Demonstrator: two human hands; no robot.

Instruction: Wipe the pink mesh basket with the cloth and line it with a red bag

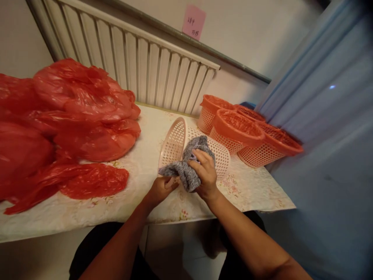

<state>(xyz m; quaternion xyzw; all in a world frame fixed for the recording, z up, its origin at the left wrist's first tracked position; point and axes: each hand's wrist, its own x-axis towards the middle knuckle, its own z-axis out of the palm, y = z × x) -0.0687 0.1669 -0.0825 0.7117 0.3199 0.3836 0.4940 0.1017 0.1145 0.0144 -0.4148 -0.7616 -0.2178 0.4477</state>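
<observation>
The bin (223, 157) lies on its side around the middle of the bench (145, 155), its open mouth turned toward the left end and its base toward the right. The right hand (205, 173) has its fingers closed on a grey rag (190, 179), bunched against the bin's side and covering part of its holes. The left hand (160, 190) is at the lower rim, near the front edge, fingers curled beside the rag's loose end; whether they grip the rim or the rag I cannot tell.

Four lined bins (236, 132) stand upright in a tight group toward the back right corner, red liners folded over their rims. The nearest is just beside the bin, crowding the space behind its base. A blue thing (248, 105) shows behind the group, mostly hidden.

A large heap of red bags (87, 109) fills much of the left end, one bunch reaching toward the front edge. Behind the back edge, a radiator (142, 70) runs along the wall, with a pink note (194, 22) above it. A blue curtain (320, 97) hangs beside the right end.
</observation>
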